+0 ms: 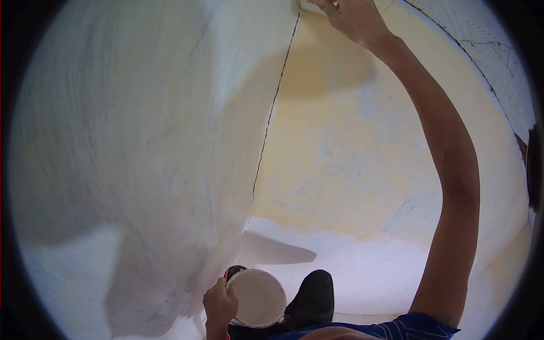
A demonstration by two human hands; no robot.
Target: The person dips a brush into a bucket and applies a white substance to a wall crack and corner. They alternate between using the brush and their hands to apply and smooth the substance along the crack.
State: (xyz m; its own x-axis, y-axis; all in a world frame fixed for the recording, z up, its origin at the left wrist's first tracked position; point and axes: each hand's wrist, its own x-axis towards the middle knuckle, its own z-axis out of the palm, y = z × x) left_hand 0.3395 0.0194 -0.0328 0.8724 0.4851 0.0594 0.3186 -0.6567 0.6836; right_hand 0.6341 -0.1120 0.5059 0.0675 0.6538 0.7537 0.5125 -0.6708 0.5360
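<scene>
Low in the view, my left hand [220, 303] grips the edge of a round white bucket [284, 300]. Pale, whitish stuff fills the inside of the bucket, close to my body. My right arm stretches up to the top of the view. There my right hand [352, 18] is closed, fingers pinched together, on a pale object that the frame edge partly cuts off; its kind I cannot make out. That hand is at the yellowish panel [340, 141], near the upper end of a dark crack [274, 102].
A large, curved, greyish-white surface [130, 124] spreads to the left of the crack. White surface [362, 266] lies below the yellow area. My dark shoe [314, 294] is beside the bucket. Another dark seam [481, 73] runs along the upper right. Shadows fall across the surfaces.
</scene>
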